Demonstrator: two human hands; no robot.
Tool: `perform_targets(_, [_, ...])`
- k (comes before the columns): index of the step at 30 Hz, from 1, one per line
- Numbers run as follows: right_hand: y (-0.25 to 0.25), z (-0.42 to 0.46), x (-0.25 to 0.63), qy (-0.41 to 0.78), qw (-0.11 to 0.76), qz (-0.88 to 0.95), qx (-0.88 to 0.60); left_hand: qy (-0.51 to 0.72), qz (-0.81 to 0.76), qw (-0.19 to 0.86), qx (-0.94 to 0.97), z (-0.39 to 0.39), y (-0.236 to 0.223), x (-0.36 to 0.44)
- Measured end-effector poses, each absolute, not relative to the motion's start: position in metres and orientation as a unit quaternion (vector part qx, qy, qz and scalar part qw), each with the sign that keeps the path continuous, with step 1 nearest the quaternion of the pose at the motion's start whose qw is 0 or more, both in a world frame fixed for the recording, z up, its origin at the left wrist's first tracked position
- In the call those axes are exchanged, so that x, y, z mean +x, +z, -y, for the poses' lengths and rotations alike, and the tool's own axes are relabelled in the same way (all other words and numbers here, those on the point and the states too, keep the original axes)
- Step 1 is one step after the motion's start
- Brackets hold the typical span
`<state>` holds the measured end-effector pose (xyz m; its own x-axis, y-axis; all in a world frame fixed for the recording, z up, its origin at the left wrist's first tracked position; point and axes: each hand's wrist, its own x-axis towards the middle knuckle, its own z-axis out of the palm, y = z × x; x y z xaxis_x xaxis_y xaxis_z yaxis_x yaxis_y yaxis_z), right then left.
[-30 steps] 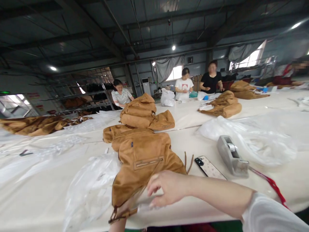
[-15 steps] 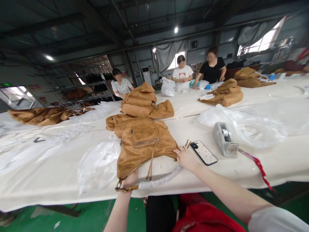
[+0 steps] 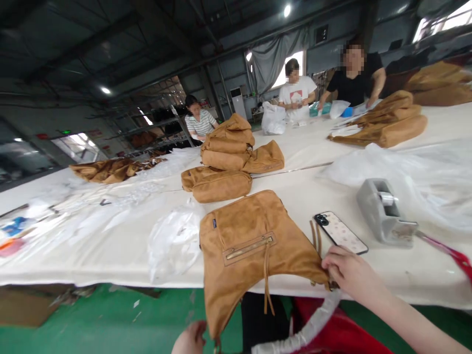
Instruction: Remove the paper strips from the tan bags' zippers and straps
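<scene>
A tan suede bag [image 3: 250, 246] with a zip pocket and a tassel lies over the near edge of the white table [image 3: 121, 250], its lower corner hanging past the edge. My right hand [image 3: 348, 273] is closed on the bag's right corner, beside its strap wrapped in white plastic [image 3: 306, 329]. Down at the frame's bottom, my left hand [image 3: 190, 339] is closed at the hanging lower corner of the bag; what its fingers grip is partly hidden.
A phone [image 3: 341, 232] and a grey tape dispenser [image 3: 385, 211] lie right of the bag. Clear plastic bags [image 3: 175, 241] lie to its left. More tan bags are stacked mid-table [image 3: 230, 147]. Three people work at the far side. Green floor lies below.
The bag has slid toward me, and its lower corner now hangs off the table edge. Both hands came nearer with it. The camera tilted down and left.
</scene>
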<state>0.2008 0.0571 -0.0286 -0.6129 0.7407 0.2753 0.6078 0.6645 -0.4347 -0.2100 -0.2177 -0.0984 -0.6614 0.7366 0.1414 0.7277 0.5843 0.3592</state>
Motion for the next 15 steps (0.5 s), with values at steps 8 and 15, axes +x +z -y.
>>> perform_targets(8, [-0.012,-0.046,0.138,0.147,0.298,0.915,-0.230,0.272,-0.818,-0.070,0.502,0.136,-0.010,-0.150])
perform_targets(15, [-0.006,-0.043,0.142,0.167,0.239,0.915,-0.278,0.239,-0.778,-0.115,0.570,0.029,-0.029,-0.142])
